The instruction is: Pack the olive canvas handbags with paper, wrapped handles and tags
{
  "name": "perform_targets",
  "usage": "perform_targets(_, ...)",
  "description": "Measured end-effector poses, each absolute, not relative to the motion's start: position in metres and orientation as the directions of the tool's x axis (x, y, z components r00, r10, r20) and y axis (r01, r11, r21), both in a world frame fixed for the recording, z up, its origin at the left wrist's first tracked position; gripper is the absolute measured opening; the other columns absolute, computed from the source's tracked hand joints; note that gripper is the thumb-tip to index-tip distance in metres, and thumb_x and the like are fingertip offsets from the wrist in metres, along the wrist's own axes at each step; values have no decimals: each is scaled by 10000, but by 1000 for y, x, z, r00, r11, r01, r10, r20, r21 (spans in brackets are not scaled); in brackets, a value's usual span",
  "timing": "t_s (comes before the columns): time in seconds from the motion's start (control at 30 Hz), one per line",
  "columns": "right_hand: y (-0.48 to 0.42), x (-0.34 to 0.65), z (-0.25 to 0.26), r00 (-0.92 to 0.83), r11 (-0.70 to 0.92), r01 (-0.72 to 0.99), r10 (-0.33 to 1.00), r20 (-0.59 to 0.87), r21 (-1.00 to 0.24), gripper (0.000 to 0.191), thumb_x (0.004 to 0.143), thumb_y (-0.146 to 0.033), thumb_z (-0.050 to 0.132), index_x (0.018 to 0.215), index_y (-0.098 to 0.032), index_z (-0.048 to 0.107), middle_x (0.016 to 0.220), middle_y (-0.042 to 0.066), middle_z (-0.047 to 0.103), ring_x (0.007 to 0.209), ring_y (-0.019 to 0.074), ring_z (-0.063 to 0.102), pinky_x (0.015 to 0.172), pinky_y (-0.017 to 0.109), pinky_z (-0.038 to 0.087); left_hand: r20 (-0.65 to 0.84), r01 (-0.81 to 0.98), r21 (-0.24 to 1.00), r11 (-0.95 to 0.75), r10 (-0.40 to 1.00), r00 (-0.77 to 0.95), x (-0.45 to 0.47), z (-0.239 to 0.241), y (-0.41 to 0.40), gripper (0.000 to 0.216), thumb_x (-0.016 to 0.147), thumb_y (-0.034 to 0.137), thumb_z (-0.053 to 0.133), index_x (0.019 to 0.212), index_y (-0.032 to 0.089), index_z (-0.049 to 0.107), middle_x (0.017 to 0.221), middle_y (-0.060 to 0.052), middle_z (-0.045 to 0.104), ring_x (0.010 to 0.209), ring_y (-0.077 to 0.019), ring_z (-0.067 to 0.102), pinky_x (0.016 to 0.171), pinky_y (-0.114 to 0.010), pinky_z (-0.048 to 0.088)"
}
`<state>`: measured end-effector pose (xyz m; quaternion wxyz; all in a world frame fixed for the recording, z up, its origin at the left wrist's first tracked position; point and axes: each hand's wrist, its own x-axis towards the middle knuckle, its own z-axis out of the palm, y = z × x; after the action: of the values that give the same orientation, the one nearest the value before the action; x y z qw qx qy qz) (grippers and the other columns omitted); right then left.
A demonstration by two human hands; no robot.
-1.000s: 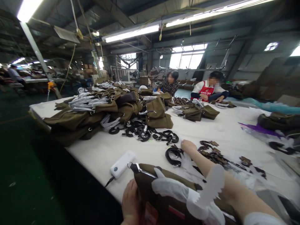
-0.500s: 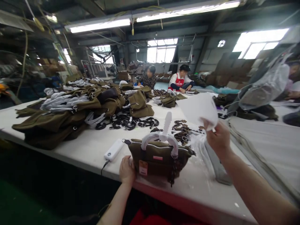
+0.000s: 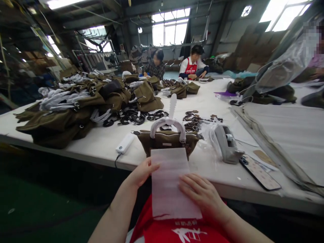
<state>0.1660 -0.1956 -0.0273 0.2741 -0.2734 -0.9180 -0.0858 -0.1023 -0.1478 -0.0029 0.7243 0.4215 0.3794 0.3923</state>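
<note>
A thin white sheet (image 3: pixel 169 168), foam or paper, spans from the front of the bag down to my red apron. My left hand (image 3: pixel 144 171) pinches its left edge between thumb and fingers. Flat against the sheet's right side lies my right hand (image 3: pixel 198 189), fingers stretched out. Behind the sheet an olive-green handbag (image 3: pixel 143 139) stands upright at the table's front edge, its lower front hidden. Its wrapped handle (image 3: pixel 155 126) arches up, with a white plastic strip (image 3: pixel 173 106) sticking up from it.
A pile of olive bags (image 3: pixel 58 125) covers the table's left, with black straps (image 3: pixel 136 118) before it. A white power bank (image 3: pixel 124 143) lies left of the handbag. To the right are a tape dispenser (image 3: pixel 227 145) and a phone (image 3: pixel 262 172). Two people sit across the table.
My right hand has brought the white sheet from the right down in front of the handbag. My left hand has left the bag's side and taken the sheet's edge.
</note>
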Motion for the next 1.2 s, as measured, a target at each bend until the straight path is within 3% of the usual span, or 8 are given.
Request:
perform_targets(0.13, -185, 164, -40, -646, 793, 598, 562, 516, -115, 479, 888, -60, 426, 1314, -223, 574, 1354, 64, 605, 1200, 213, 563, 1020, 386, 472, -296, -148, 939, 310, 949, 106, -116, -16, -147, 468, 709, 468, 787, 1050, 153, 725, 1060, -108, 749, 949, -266, 691, 857, -366, 534)
perform_targets(0.27, -157, 169, -48, -162, 504, 715, 794, 587, -485, 378, 908, -212, 501, 1284, -189, 534, 1213, 135, 632, 1110, 260, 603, 950, 447, 514, -166, 132, 976, 176, 983, -83, -149, -17, -148, 439, 739, 478, 739, 1031, 150, 733, 1045, -91, 756, 988, -283, 683, 882, -376, 531)
perform_targets(0.37, -133, 161, -49, 128, 317, 655, 848, 514, -686, 556, 787, -475, 695, 1216, -163, 529, 1041, 126, 643, 884, 259, 642, 786, 432, 564, -97, 365, 925, 108, 994, -47, -163, -18, -147, 354, 788, 444, 680, 986, 157, 738, 1009, -85, 762, 985, -284, 686, 911, -382, 516)
perform_targets(0.47, -116, 144, -50, 203, 247, 665, 849, 489, -705, 730, 680, -575, 759, 1214, -142, 516, 1035, 136, 629, 846, 259, 625, 749, 425, 558, -72, 537, 843, 29, 996, 60, -159, -22, -145, 293, 805, 415, 647, 946, 176, 743, 976, -78, 764, 946, -274, 693, 908, -373, 510)
perform_targets(0.63, -104, 128, -51, 288, 200, 592, 852, 437, -781, 537, 758, -465, 686, 1168, -152, 532, 995, 119, 658, 784, 236, 629, 741, 409, 539, -96, 621, 783, 15, 991, 97, -141, -28, -145, 324, 814, 397, 623, 997, 153, 730, 1021, -118, 749, 990, -292, 675, 934, -393, 489)
perform_targets(0.9, -113, 151, -16, 6, -71, 44, 997, -71, -996, 432, 783, -570, 615, 971, -193, 517, 463, -52, 557, 361, 114, 466, 365, 206, 356, -89, 492, 869, -46, 965, 248, -110, -21, -129, 295, 845, 321, 566, 1034, 169, 734, 1090, -92, 743, 1061, -285, 657, 982, -393, 467)
perform_targets(1.07, -127, 156, 9, -82, -85, 77, 992, -91, -993, 466, 773, -601, 623, 962, -192, 504, 459, -59, 554, 361, 97, 466, 356, 181, 337, -88, 103, 993, 57, 939, 331, -62, -15, -112, 363, 793, 327, 663, 1118, 170, 706, 1156, -93, 717, 1108, -297, 624, 1039, -440, 410)
perform_targets(1.2, -136, 155, 8, -72, -36, 163, 996, -48, -986, 440, 804, -586, 590, 966, -183, 523, 488, -54, 554, 396, 113, 503, 373, 200, 367, -250, -374, 834, 405, 882, 399, -26, -14, -106, 382, 698, 370, 772, 985, 123, 727, 944, -113, 747, 849, -268, 683, 875, -441, 491)
